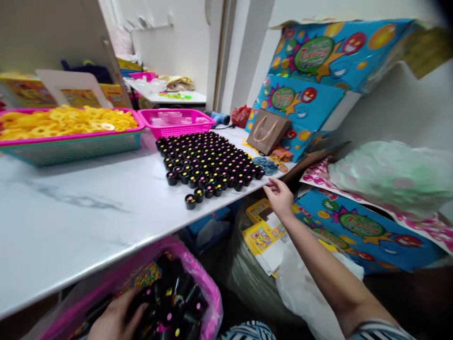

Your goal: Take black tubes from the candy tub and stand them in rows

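Left hand (115, 317) in basket (213, 298) of black cups (184, 284)

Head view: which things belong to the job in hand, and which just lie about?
Likely in use: black cups in rows; pink tub of more cups, left hand inside; white table.
Seemingly lying about: brown paper bag; red bag; blue cloth.

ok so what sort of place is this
Probably a small candy or toy packing workshop: rows of black cups on the table, a basket of yellow rings, and printed blue cartons.
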The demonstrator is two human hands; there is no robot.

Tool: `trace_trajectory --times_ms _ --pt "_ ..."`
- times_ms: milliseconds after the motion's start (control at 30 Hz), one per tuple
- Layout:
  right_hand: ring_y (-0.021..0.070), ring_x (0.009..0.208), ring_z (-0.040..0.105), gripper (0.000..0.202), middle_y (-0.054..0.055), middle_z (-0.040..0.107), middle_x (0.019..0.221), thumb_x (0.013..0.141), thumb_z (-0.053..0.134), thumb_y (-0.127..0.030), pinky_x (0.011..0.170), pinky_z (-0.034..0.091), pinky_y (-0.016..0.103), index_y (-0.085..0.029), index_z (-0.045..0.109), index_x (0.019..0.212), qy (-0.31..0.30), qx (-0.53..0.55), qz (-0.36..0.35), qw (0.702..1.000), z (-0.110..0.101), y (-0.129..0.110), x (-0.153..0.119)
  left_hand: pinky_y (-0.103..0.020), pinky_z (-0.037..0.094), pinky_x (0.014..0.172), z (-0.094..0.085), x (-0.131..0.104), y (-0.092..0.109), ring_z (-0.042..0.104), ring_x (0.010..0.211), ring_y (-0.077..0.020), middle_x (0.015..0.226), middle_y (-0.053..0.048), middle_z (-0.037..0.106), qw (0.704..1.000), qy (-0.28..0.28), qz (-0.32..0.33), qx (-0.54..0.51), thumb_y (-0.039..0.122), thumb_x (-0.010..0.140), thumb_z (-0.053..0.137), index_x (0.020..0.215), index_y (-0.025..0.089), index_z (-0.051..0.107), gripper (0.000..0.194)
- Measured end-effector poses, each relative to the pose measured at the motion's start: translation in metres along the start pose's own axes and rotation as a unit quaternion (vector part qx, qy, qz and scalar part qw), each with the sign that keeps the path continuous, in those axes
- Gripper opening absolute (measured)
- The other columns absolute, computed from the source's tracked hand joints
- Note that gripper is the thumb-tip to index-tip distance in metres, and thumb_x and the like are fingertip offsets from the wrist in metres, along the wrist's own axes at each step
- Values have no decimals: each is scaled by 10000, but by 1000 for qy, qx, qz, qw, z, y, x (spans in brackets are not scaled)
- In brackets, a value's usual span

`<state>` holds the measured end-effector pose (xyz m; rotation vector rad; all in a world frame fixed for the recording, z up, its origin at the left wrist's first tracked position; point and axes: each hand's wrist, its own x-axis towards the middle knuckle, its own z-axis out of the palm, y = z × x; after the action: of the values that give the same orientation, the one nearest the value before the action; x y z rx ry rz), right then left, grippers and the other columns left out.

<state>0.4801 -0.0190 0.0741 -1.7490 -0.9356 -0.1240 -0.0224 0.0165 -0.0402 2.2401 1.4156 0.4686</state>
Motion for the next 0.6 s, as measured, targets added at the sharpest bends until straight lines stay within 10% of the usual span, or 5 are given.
trace_trajectory --times_ms 133,267,333,467,600 --pt "182 827 670 196 71 705 942 850 626 -288 744 570 305 -205 711 1006 -203 86 -46 974 18 -58 -107 -351 570 828 -28 -6 40 712 899 -250 994 -75 749 990 -40 -61 -120 502 757 603 1037 194 663 420" --pt "192 1023 667 499 83 611 1294 846 638 -259 815 593 299 -249 547 1337 -532 240 -65 810 72 -116 -194 -340 558 809 -32 -8 55 697 873 -212 971 -88 734 949 -31 -85 -301 430 755 647 1067 146 621 423" --pt "190 1090 648 484 58 620 1298 865 613 -260 919 559 323 -256 542 1343 -584 269 -60 764 103 -131 -223 -329 554 789 -29 -12 53 694 843 -197 964 -81 737 940 -17 -81 -332 400 766 650 1047 144 638 380" --pt "181 1043 659 373 36 688 1175 879 589 -248 936 534 324 -240 608 1251 -599 234 -79 761 149 -139 -243 -366 502 867 -33 -25 42 662 888 -207 969 -73 747 983 86 -46 -157 340 853 594 936 182 713 214" --pt "234 1073 601 327 96 675 1122 826 620 -177 960 489 370 -188 671 1149 -611 56 -316 724 172 -150 -241 -471 415 913 -45 -37 35 560 1064 -316 1059 -134 701 988 73 -53 123 276 869 569 967 169 725 213"
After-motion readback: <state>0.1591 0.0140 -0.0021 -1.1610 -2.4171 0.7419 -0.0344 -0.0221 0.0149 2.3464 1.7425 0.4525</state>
